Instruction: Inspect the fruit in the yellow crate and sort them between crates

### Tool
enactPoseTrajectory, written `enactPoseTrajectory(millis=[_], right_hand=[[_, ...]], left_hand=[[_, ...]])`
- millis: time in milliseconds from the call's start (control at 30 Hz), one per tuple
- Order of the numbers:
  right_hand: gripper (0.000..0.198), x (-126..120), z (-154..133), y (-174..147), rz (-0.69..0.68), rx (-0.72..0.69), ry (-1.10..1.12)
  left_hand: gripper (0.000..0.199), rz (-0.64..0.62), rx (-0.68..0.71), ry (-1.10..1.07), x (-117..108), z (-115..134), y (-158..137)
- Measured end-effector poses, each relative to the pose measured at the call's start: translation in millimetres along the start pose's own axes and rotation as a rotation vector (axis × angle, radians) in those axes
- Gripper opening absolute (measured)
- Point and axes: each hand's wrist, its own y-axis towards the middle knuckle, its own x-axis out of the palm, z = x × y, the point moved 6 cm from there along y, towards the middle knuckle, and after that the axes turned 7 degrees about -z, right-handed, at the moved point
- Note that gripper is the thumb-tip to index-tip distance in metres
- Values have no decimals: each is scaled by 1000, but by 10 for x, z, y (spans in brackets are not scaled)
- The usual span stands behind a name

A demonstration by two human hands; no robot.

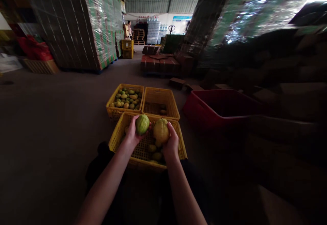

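Note:
My left hand [133, 132] is closed round a green, lightly ribbed fruit [142, 124]. In my right hand [171, 139] sits a larger yellow-green fruit [160, 129], gripped from its right side. Both fruits are held side by side, slightly apart, above the near yellow crate [120, 133]. Inside that crate lie several loose fruits [156, 156], mostly at its right; my hands and forearms cover part of it. The exact kind of fruit cannot be made out.
Behind stand a yellow crate [110, 105] filled with green and yellow fruits and another yellow crate [173, 105] with a few at its bottom. A large red bin [195, 107] is at the right. Wrapped carton stacks [102, 24] and flat cardboard [159, 64] stand farther back.

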Motion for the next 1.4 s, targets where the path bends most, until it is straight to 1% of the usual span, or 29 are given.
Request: enactPoseTrajectory(millis=[67, 100, 200, 267, 333, 400, 467, 533, 633, 700, 767, 833, 900, 967, 1000, 1067, 1133, 1167, 1233, 1300, 1333, 1400], right_hand=[[15, -47, 46, 13, 80, 28, 46], [14, -58, 65, 13, 106, 42, 65], [10, -21, 119, 10, 88, 116, 101], [10, -4, 136, 2, 94, 159, 121], [9, 19, 142, -6, 105, 187, 153], [10, 68, 135, -13, 89, 179, 186], [13, 154, 135, -25, 25, 157, 201], [16, 253, 171, -55, -57, 174, 178], [27, 347, 222, -115, -143, 203, 65], [31, 354, 174, -146, -157, 142, -63], [31, 346, 55, -175, -162, 25, -268], [29, 369, -109, -217, -192, -143, -520], [33, 430, -265, -281, -268, -325, -714], [36, 500, -377, -356, -378, -460, -798], [37, 529, -414, -391, -437, -497, -812], [35, 564, -455, -437, -523, -514, -810], [33, 558, -450, -428, -534, -467, -776], [32, 536, -428, -397, -506, -425, -744], [32, 446, -337, -284, -388, -302, -636], [30, 304, -168, -135, -229, -106, -434], [28, 235, -63, -70, -157, 6, -307], [24, 149, 115, 21, -81, 194, -79]], left_hand=[[33, -6, 24, 4, 2, 12, -8], [30, 11, 36, -7, -11, 9, -8], [22, 101, 42, -63, -86, -25, 11], [21, 133, 19, -101, -124, -51, 30], [22, 106, 7, -147, -119, -54, 48], [23, 67, 29, -192, -91, -28, 59], [24, 42, 87, -201, -61, 15, 68], [24, 56, 181, -163, -57, 65, 75], [24, 66, 347, -75, -62, 143, 69], [25, 2, 416, -21, -37, 184, 51], [25, -61, 466, 36, -13, 232, 10], [24, -74, 518, 108, -9, 291, -50], [23, -77, 563, 152, -1, 341, -110], [23, -105, 542, 128, 24, 339, -140], [23, -127, 506, 91, 42, 317, -142], [22, -167, 406, -3, 83, 247, -128], [20, -163, 312, -115, 102, 172, -99], [19, -148, 276, -173, 101, 141, -78], [17, -100, 224, -273, 73, 98, -26], [19, 2, 176, -327, -12, 63, 35], [21, 81, 151, -344, -79, 44, 61], [23, 231, 118, -373, -217, 15, 97]])
